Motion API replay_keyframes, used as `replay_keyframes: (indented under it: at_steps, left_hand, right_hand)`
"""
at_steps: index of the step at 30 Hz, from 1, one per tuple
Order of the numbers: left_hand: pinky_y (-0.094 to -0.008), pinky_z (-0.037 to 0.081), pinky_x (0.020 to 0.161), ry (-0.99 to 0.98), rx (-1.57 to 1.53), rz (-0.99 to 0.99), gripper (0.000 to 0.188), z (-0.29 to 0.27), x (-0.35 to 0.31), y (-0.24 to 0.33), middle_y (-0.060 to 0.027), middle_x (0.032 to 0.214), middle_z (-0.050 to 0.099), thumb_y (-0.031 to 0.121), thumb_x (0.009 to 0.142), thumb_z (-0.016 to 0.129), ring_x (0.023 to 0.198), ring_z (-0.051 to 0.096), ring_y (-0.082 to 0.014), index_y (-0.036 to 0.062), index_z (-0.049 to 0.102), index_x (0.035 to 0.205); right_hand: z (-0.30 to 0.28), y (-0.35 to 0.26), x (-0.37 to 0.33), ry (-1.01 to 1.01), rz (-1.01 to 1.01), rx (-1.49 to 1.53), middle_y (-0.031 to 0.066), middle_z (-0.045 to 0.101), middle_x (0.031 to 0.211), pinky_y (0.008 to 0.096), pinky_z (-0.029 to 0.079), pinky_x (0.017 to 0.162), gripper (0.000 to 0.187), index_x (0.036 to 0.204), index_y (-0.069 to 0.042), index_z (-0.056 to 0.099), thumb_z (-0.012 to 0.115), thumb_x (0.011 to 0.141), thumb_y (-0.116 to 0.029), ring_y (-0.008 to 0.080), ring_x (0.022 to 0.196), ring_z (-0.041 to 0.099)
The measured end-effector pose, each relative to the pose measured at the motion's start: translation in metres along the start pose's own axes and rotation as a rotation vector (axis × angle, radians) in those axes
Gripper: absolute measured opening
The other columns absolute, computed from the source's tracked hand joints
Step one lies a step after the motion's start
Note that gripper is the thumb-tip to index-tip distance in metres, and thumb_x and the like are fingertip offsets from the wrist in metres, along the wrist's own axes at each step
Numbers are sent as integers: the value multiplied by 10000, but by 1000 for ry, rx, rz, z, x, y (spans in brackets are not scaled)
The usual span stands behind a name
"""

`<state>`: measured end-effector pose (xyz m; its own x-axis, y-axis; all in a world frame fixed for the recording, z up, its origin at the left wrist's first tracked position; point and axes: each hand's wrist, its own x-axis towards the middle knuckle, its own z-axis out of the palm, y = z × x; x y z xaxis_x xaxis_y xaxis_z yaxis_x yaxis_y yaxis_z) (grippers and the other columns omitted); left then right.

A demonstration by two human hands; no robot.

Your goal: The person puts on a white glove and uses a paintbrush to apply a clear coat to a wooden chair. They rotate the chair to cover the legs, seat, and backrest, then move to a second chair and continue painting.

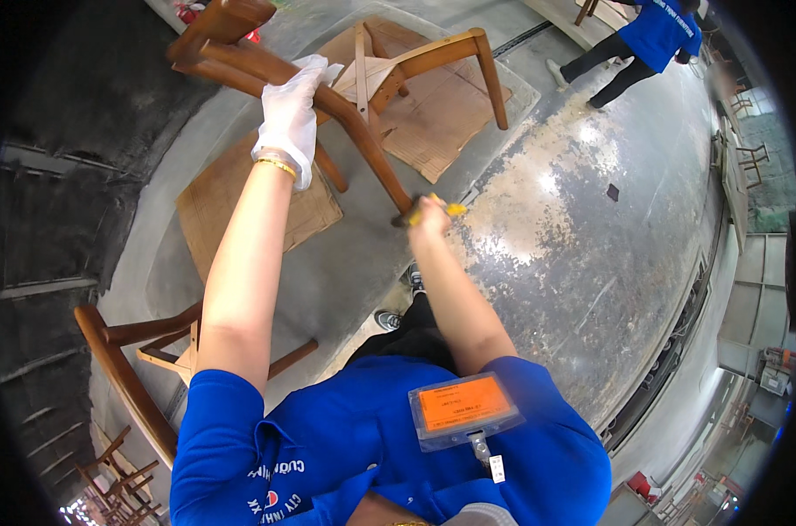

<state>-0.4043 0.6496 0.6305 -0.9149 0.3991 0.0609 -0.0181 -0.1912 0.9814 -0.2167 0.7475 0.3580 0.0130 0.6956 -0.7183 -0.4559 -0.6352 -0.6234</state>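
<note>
A single head-worn fisheye camera is looking steeply down from above the person's own chest, so the blue shirt [371, 456] is filling the 6 o'clock edge, very near. The view is facing forward across the concrete floor [573, 228], which is running away toward 12 and 2 o'clock. Straight lines are bending at the rim, and black corners are ringing the picture.

Bright, even light fills the scene, glare whitens the worn concrete floor [547, 184], fisheye bending curves straight edges toward a black rim, and the far corners blur.
</note>
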Motion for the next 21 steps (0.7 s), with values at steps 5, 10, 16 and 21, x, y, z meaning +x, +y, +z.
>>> replay_keyframes:
  at_steps: [5,10,16,21]
  left_hand:
    - [-401,547,985,-12,-31,-5,373,-1,8,-1,-91,1168,768,212,981,736,1078,720,-206,15,696,1295]
    - [-373,543,987,19,-147,-84,252,-5,13,12,-88,1099,755,137,965,733,1038,715,-180,-13,735,1167]
    - [-540,534,1120,-51,-338,69,195,1,15,22,-78,892,659,44,935,699,862,677,-221,-60,649,1093]
    - [-614,531,1094,134,-448,267,164,21,26,9,-82,820,629,85,955,655,718,649,-205,-52,628,1042]
  right_hand:
    - [51,-43,-58,-1117,55,275,51,645,1330,417,503,964,193,899,-136,603,711,943,18,221,1157,611]
    - [-2,-104,21,-636,100,-130,-3,643,1040,373,526,775,261,873,-197,537,694,955,-4,184,946,646]
    - [-110,-207,160,-374,104,-205,7,666,1106,501,568,893,214,976,-219,591,708,938,-44,260,1041,652]
    - [-154,-274,260,-1,77,-160,41,676,1124,540,571,899,271,999,-167,634,678,826,36,287,1061,653]
